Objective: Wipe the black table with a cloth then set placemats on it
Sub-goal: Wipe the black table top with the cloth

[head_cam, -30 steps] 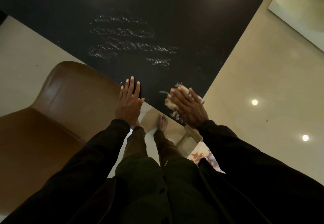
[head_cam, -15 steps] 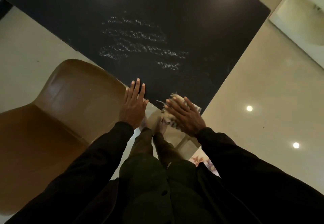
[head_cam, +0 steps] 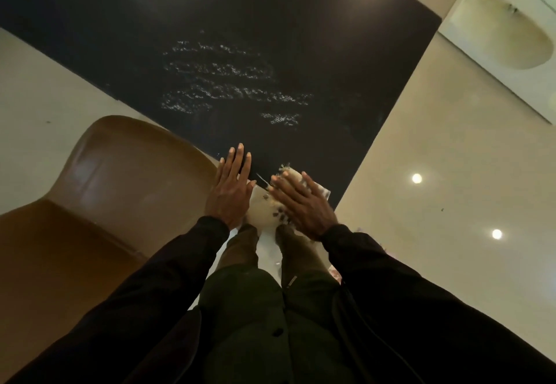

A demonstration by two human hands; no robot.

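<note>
The black table (head_cam: 270, 22) fills the upper middle of the head view, with whitish wet streaks (head_cam: 228, 83) across its centre. My right hand (head_cam: 301, 203) lies flat on a pale frayed cloth (head_cam: 293, 173) at the table's near corner, pressing it down. My left hand (head_cam: 231, 188) rests flat beside it on the near edge, fingers together and holding nothing. Most of the cloth is hidden under my right palm. No placemat lies on the table.
A brown leather chair (head_cam: 105, 203) stands at the left, tucked against the table edge. Glossy beige floor (head_cam: 451, 173) with ceiling-light reflections lies to the right. A white sink basin (head_cam: 511, 38) sits at the top right. My legs stand below the hands.
My right hand has slid the cloth left along the near edge towards my left hand. The left hand has stayed on the edge. The view has shifted slightly.
</note>
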